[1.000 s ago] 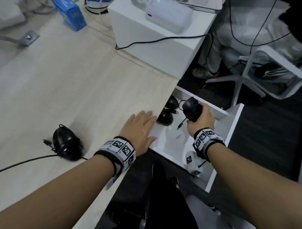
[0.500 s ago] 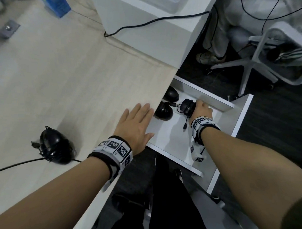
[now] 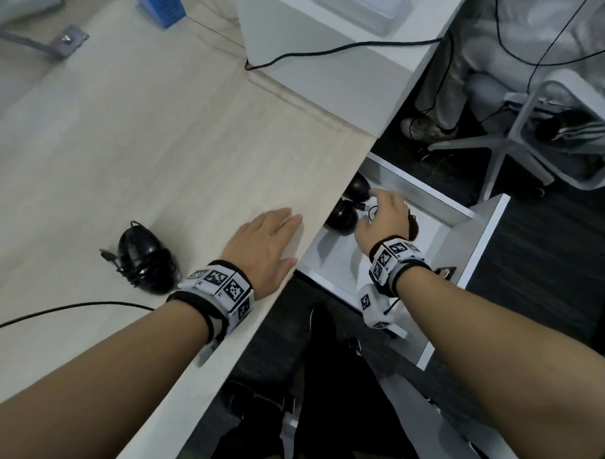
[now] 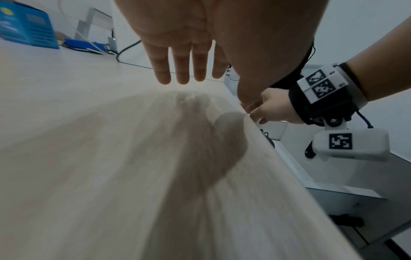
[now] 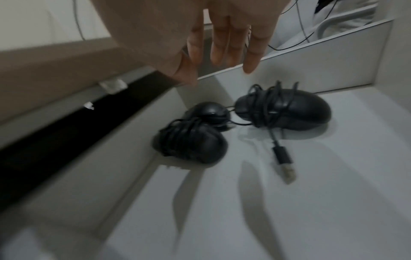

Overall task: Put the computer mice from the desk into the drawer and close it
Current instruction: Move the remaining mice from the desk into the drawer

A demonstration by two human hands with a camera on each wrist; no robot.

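Three black mice wrapped in their cables lie in the open white drawer: one at the front left, a smaller one behind it, and one on the right with its USB plug trailing out. My right hand hovers over them with straight fingers and holds nothing. In the head view this hand hides most of the right-hand mouse. A fourth black mouse sits on the desk. My left hand rests flat near the desk edge, to the right of it.
A white box with a black cable stands at the back of the desk, and a blue carton stands further left. A seated person's legs and a white chair base are beyond the drawer. A black cable crosses the near desk.
My right hand lowered the mouse it was holding to the drawer floor and let go of it; the hand now hovers open above. The left hand stayed flat on the desk.
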